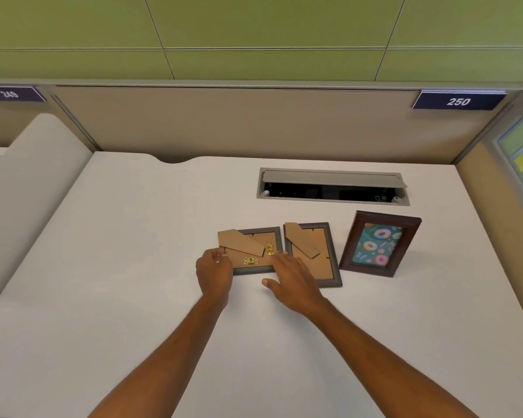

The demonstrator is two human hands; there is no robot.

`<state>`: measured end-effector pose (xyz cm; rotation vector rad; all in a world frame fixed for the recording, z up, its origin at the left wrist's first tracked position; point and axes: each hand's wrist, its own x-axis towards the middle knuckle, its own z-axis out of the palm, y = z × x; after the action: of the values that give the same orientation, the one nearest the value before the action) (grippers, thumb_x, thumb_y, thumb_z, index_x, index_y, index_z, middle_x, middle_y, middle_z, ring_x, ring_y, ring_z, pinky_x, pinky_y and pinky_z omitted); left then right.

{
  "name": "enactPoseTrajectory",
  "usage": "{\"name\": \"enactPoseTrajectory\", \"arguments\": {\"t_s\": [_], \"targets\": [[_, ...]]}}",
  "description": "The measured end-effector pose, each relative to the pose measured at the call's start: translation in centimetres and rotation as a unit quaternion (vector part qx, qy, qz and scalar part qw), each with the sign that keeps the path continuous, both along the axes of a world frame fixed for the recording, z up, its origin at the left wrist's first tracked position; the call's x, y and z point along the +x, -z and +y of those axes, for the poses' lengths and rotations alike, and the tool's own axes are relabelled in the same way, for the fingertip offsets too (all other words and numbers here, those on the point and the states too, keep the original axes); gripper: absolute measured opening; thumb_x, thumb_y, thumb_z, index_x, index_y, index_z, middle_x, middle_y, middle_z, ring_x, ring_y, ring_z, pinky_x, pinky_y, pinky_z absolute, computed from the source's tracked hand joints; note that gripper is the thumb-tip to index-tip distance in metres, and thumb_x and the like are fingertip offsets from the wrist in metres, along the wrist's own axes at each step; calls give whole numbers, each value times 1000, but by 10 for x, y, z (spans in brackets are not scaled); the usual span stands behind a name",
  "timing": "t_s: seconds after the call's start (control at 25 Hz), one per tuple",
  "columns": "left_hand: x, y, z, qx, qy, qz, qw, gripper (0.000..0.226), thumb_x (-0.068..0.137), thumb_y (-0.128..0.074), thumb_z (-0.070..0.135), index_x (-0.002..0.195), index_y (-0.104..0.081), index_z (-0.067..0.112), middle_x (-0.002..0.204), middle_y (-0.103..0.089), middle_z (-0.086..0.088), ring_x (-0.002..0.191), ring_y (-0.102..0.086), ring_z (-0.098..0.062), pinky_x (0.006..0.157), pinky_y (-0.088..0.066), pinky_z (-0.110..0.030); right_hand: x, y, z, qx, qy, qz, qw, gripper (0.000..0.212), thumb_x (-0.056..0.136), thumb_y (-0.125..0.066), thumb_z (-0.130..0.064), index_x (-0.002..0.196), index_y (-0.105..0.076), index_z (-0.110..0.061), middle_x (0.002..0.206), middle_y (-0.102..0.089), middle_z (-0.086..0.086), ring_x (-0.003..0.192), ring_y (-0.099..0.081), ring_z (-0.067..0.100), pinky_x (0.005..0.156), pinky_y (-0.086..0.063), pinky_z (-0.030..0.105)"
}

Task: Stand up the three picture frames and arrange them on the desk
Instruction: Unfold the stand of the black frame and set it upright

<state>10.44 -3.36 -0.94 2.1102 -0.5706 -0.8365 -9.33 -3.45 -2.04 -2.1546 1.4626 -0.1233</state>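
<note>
Picture frames sit in a row on the white bench (pixel 133 267): a dark red wooden frame with a doughnut print (pixel 379 243) stands upright at the right, beside two grey frames lying face down, cardboard backs up. Left hand (pixel 213 274) pinches the left grey frame (pixel 251 251) by its left edge. Right hand (pixel 293 282), fingers spread open, rests across both it and the middle grey frame (pixel 313 254).

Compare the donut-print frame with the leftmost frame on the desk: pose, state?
Pose: the donut-print frame stands upright on the desk; the leftmost frame lies flat, face down.
Visible side: the donut-print frame shows its picture; the leftmost frame shows its cardboard back, brass clips and easel leg.
Contact: the left hand and right hand are at the leftmost frame's edges; nothing touches the donut-print frame.
Shared: both are small, rectangular, dark-rimmed.
</note>
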Motion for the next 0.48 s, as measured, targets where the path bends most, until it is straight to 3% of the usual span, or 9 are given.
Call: {"name": "enactPoseTrajectory", "arguments": {"t_s": [0.16, 0.36, 0.48], "targets": [[18, 8, -1, 48, 16, 34, 998, 43, 101, -59, 13, 143, -63, 13, 145, -62, -12, 126, -61, -30, 100, -57, -40, 14, 16, -7, -32, -39, 86, 995, 75, 108, -56, -53, 166, -31, -11, 176, -32, 10, 167, -19, 30, 137, -5, 47], [21, 14, -2, 56, -10, 103, 993, 48, 100, -61, 12, 147, -60, 14, 149, -61, -12, 115, -55, -25, 91, -45, -34, 18, 25, -4, -17, -30, 94, 995, 83, 107, -56, -55, 169, -25, -10, 180, -23, 10, 169, -11, 29, 138, -5, 45], [20, 16, -3, 62, -14, 111, 992, 49, 100, -62, 12, 149, -59, 13, 150, -61, -13, 125, -59, -31, 92, -46, -35, 17, 27, -1, -4, -24, 95, 995, 89, 106, -56, -57, 172, -18, -11, 182, -15, 9, 170, -6, 28, 137, -3, 43]]}}
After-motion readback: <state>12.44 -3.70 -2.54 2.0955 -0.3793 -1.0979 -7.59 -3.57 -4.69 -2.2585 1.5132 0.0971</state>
